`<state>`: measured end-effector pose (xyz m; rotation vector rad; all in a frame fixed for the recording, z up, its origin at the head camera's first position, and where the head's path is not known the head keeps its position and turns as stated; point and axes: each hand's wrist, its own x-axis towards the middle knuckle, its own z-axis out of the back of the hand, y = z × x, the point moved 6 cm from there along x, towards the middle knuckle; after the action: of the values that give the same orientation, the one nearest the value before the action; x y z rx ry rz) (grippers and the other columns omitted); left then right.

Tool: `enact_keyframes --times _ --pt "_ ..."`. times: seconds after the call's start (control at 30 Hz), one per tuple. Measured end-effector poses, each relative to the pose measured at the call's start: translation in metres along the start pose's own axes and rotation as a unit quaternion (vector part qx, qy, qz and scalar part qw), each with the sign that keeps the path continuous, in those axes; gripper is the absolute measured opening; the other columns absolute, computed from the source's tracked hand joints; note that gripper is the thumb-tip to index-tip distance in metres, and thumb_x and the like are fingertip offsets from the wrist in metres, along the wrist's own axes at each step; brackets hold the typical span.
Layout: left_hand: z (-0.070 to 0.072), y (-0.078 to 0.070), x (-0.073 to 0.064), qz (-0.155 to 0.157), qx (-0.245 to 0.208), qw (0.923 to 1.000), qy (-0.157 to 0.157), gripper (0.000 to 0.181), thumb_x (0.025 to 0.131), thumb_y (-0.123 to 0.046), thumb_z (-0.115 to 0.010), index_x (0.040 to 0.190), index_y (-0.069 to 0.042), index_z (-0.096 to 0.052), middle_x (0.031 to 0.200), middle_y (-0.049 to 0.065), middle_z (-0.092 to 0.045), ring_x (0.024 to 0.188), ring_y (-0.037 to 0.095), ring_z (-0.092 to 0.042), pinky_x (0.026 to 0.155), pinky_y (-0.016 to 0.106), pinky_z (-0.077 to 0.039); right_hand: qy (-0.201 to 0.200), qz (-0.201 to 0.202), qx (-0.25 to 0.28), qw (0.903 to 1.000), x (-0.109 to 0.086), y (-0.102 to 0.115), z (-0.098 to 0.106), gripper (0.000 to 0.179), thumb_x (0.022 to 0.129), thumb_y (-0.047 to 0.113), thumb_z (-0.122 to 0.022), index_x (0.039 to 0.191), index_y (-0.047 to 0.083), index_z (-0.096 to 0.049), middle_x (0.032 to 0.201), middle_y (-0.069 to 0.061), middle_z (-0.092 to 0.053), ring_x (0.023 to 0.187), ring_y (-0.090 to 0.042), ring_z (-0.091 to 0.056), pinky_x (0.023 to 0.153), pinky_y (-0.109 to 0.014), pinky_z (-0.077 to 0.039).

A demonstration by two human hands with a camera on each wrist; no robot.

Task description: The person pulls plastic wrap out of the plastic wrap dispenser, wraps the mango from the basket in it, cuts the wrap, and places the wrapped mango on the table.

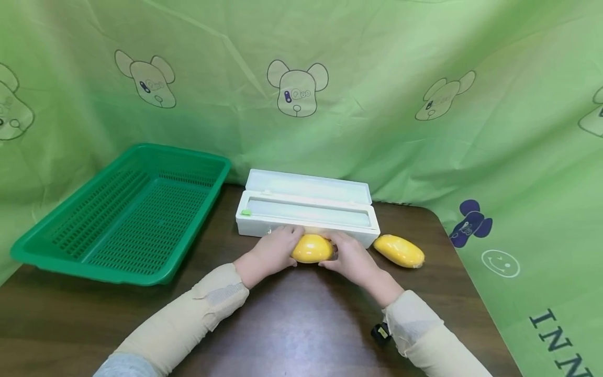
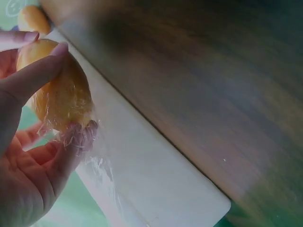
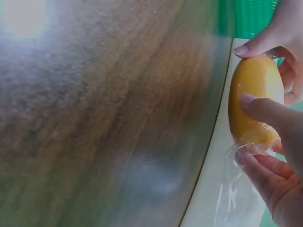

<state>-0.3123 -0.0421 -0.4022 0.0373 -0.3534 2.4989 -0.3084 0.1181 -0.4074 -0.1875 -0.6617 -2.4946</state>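
Note:
A yellow mango point(image 1: 312, 248) in clear cling film is held between both hands, just in front of a white cling film dispenser point(image 1: 308, 207). My left hand point(image 1: 274, 248) grips one end; in the left wrist view its thumb lies on the mango point(image 2: 61, 90) and its fingertips pinch crumpled film point(image 2: 78, 135). At the other end, my right hand point(image 1: 352, 257) grips with its thumb on the skin, its fingertips at bunched film point(image 3: 248, 150) in the right wrist view. The dispenser's lid stands raised at the back.
Another yellow mango point(image 1: 399, 251), its surface shiny with film, lies right of the dispenser. A green plastic basket point(image 1: 198, 230) stands on the left. Green cloth point(image 1: 367, 141) hangs behind the brown table point(image 1: 301, 324). A small black object point(image 1: 380, 333) is by the right sleeve.

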Motion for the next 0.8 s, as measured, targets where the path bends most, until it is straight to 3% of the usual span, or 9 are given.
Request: enact_keyframes --times 0.23,0.37,0.53,0.8 --pt "0.008 0.002 -0.005 -0.022 -0.06 0.9978 -0.017 0.061 0.077 -0.01 -0.091 0.127 -0.004 -0.057 0.12 0.016 -0.064 0.107 0.033 -0.063 0.092 0.048 -0.052 0.003 0.009 0.048 0.9988 -0.005 -0.005 0.004 0.067 0.074 0.003 -0.092 0.133 0.001 -0.061 0.112 -0.009 -0.06 0.085 -0.018 -0.063 0.075 -0.032 -0.057" --pt "0.009 0.004 -0.006 -0.029 -0.069 0.997 -0.021 0.063 0.076 -0.01 -0.091 0.129 -0.004 -0.057 0.12 0.015 -0.065 0.109 0.033 -0.063 0.095 0.047 -0.051 -0.012 0.03 0.059 0.9977 -0.005 -0.004 0.008 0.057 0.071 -0.005 -0.091 0.116 -0.003 -0.056 0.104 -0.011 -0.054 0.082 -0.021 -0.062 0.072 -0.029 -0.057" --pt "0.009 0.007 -0.004 -0.023 -0.079 0.9965 -0.015 0.066 0.077 -0.013 -0.091 0.132 -0.004 -0.058 0.121 0.016 -0.065 0.109 0.033 -0.063 0.096 0.047 -0.05 -0.006 0.059 0.015 0.9981 -0.005 0.001 0.009 0.049 0.071 -0.001 -0.092 0.095 0.006 -0.05 0.09 -0.003 -0.048 0.079 -0.018 -0.055 0.067 -0.027 -0.052" --pt "0.008 0.011 -0.005 0.002 -0.104 0.9946 0.0 0.065 0.079 -0.013 -0.09 0.134 -0.004 -0.059 0.124 0.014 -0.065 0.109 0.029 -0.063 0.097 0.045 -0.05 0.025 -0.005 0.008 0.9997 -0.004 -0.001 0.006 0.057 0.069 0.014 -0.097 0.099 0.007 -0.049 0.086 -0.001 -0.052 0.076 -0.016 -0.051 0.067 -0.031 -0.047"
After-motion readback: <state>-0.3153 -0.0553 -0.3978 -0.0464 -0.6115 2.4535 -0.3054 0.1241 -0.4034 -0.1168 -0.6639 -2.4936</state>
